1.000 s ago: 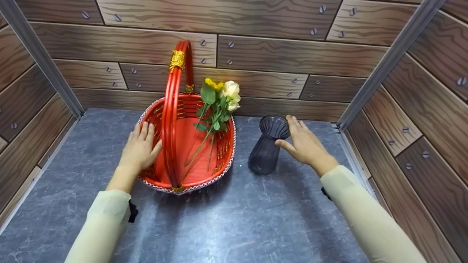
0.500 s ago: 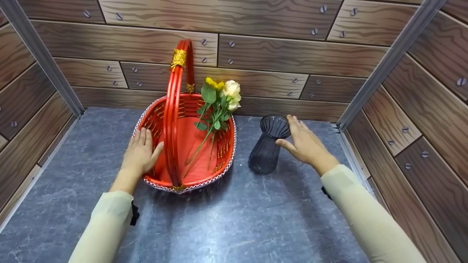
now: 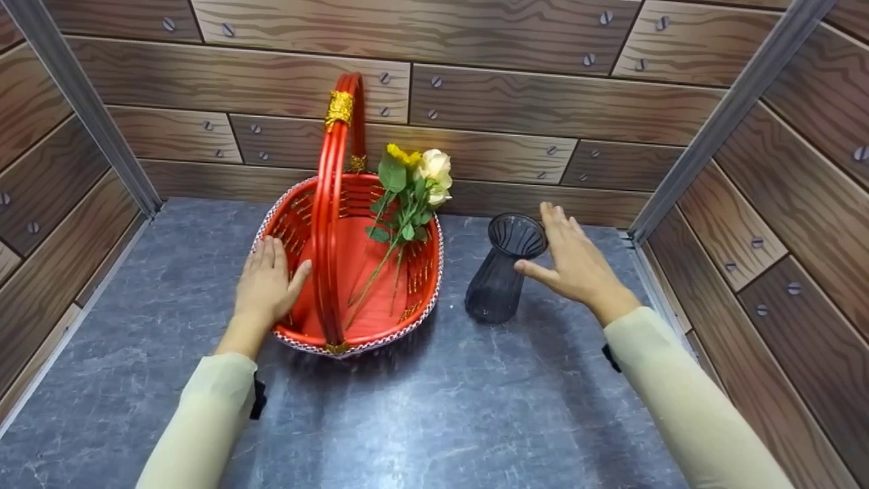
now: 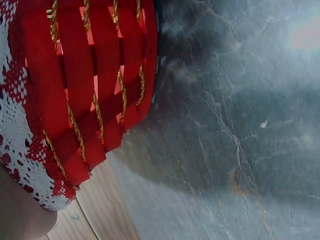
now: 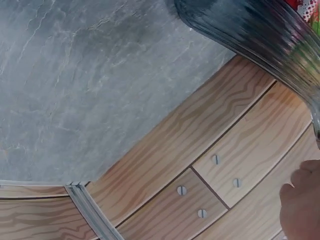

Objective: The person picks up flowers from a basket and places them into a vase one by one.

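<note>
Brown wood-patterned panels [image 3: 577,109] stand on three sides, left, back and right, with two grey metal posts [image 3: 719,129] at the back corners. They edge a grey marbled work surface [image 3: 380,421], which runs bare toward the front; a strip of it also separates the basket from the vase, and another lies between the basket and the left wall.

One red oval woven basket [image 3: 349,255] with white-and-red lace trim sits left of centre. Its single tall red handle [image 3: 328,197], bound in gold, arches front to back, standing between the left hand and the flowers.

Two pale green sleeves [image 3: 204,414] reach in, and the two hands are well apart. The left hand [image 3: 267,282] rests at the basket's left rim, fingers straight, thumb spread over the inside. The right hand [image 3: 577,265] is stretched out beside the vase's mouth, thumb near the neck; whether it touches cannot be told.

One dark, clear, ribbed vase [image 3: 499,285] stands right of the basket.

One yellow flower [image 3: 402,155] and cream blooms [image 3: 434,166], exact count unclear, lean over the back-right rim, green stems inside.
</note>
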